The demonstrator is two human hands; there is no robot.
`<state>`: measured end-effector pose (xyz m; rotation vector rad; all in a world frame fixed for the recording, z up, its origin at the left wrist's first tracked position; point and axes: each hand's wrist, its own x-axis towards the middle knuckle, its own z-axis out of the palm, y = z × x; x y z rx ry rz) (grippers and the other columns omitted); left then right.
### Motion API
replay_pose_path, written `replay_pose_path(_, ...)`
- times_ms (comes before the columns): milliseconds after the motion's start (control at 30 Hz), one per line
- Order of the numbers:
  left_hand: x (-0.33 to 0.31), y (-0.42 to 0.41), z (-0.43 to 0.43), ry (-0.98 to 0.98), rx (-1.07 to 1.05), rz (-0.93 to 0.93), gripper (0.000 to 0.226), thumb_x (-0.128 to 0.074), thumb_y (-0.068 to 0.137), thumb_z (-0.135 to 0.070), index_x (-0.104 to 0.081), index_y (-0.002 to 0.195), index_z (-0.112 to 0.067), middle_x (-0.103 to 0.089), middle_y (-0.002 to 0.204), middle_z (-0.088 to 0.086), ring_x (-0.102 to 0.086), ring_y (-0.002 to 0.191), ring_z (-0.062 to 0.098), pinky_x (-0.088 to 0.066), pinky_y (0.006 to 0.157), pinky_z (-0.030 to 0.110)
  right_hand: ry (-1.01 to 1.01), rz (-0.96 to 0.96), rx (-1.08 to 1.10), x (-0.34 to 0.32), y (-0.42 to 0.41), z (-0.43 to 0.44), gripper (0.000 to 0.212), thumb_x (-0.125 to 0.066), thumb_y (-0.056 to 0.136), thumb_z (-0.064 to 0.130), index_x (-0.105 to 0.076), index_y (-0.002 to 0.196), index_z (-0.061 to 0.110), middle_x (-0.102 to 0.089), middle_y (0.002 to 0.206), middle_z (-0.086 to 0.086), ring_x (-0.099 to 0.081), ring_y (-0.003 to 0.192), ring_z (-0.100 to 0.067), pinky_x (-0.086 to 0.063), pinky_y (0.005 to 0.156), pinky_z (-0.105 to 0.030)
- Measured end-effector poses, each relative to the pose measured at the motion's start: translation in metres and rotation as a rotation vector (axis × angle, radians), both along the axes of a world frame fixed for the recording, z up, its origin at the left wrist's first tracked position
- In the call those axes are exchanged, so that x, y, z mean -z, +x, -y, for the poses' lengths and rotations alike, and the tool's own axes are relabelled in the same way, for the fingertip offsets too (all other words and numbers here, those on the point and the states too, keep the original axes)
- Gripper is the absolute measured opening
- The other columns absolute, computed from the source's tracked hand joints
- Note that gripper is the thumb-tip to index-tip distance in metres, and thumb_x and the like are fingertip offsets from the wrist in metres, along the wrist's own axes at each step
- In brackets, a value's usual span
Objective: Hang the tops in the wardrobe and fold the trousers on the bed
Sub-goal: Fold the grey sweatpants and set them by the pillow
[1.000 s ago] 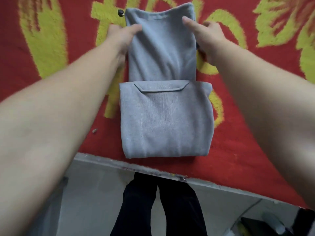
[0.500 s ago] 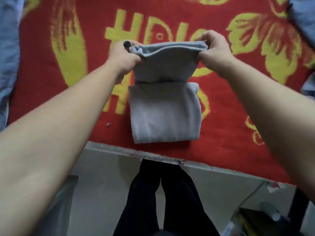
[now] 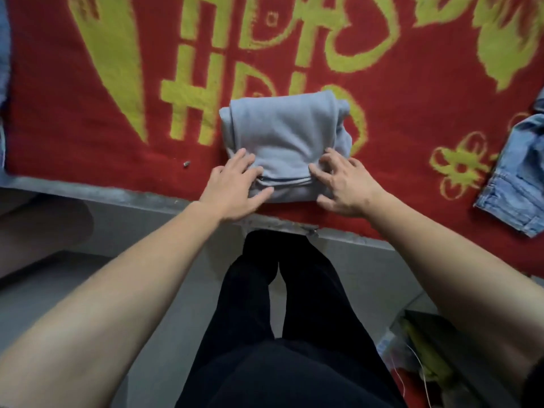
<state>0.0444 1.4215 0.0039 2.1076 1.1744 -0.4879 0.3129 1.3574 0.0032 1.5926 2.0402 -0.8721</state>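
Observation:
Grey trousers (image 3: 284,136) lie folded into a compact bundle on the red and yellow bed blanket (image 3: 88,119), near the bed's front edge. My left hand (image 3: 235,187) rests on the bundle's near left corner with its fingers spread flat. At the near right corner my right hand (image 3: 343,185) presses down, fingers spread and slightly bent. Neither hand grips the cloth.
Blue denim jeans (image 3: 513,178) lie at the blanket's right edge. A small metal bit (image 3: 186,164) sits on the blanket to the left of the bundle. Blue fabric (image 3: 3,83) shows at the far left. My black-trousered legs (image 3: 282,304) stand against the bed's grey edge (image 3: 117,195).
Both hands brought the far end of the trousers over toward me and laid it on the near part. They let go of the cloth and now lie on the bundle's near corners.

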Motion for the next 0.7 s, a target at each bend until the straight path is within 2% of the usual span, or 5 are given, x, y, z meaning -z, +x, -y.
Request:
replay_pose_path(200,-0.025,0.031,-0.070,0.022,-0.022,-0.017,0.043,-0.039,0.095,-0.061,-0.053,0.071,-0.028,-0.059,0.076,-0.009,-0.059,0.094,0.026,-0.039,0.080,0.039,-0.144,0.014,0.035,-0.038,0.002,-0.076,0.034,-0.054,0.091,0.040,-0.066,0.122,0.033,-0.062,0.122,-0.003,-0.059,0.114,-0.027,-0.048,0.090,-0.038)
replay_pose_path(267,-0.024,0.039,-0.097,0.091,-0.109,0.053,0.027,-0.053,0.091,-0.050,-0.064,0.098,-0.026,-0.066,0.091,-0.002,-0.060,0.101,0.029,-0.042,0.086,0.039,-0.042,-0.042,0.175,-0.047,0.003,-0.107,0.034,-0.058,0.087,0.033,-0.065,0.120,0.028,-0.059,0.120,-0.005,-0.059,0.109,-0.031,-0.049,0.087,-0.039)
replay_pose_path(433,-0.001,0.062,-0.160,-0.115,-0.225,0.040,0.082,-0.065,0.078,-0.038,-0.030,0.151,-0.025,-0.038,0.149,0.011,-0.039,0.137,0.028,-0.036,0.111,0.045,-0.020,-0.153,0.344,-0.030,-0.001,-0.169,0.071,-0.063,0.083,0.036,-0.040,0.147,0.016,-0.046,0.136,-0.016,-0.050,0.123,-0.034,-0.043,0.097,-0.039)
replay_pose_path(533,0.021,0.065,-0.177,-0.328,-0.156,-0.088,0.097,-0.074,0.076,-0.037,-0.020,0.155,-0.021,-0.031,0.157,0.009,-0.035,0.141,0.025,-0.033,0.114,0.040,-0.210,-0.072,0.266,-0.006,-0.011,-0.185,0.084,-0.067,0.084,0.038,-0.028,0.155,0.017,-0.042,0.149,-0.016,-0.043,0.134,-0.035,-0.046,0.092,-0.038)
replay_pose_path(700,0.020,0.069,-0.173,-0.276,0.010,-0.131,0.089,-0.084,0.066,-0.038,-0.043,0.142,-0.017,-0.049,0.143,0.008,-0.049,0.127,0.028,-0.044,0.102,0.036,-0.309,-0.012,0.154,-0.007,-0.012,-0.184,0.077,-0.068,0.056,0.053,-0.054,0.126,0.026,-0.060,0.117,-0.006,-0.057,0.101,-0.031,-0.054,0.075,-0.041)
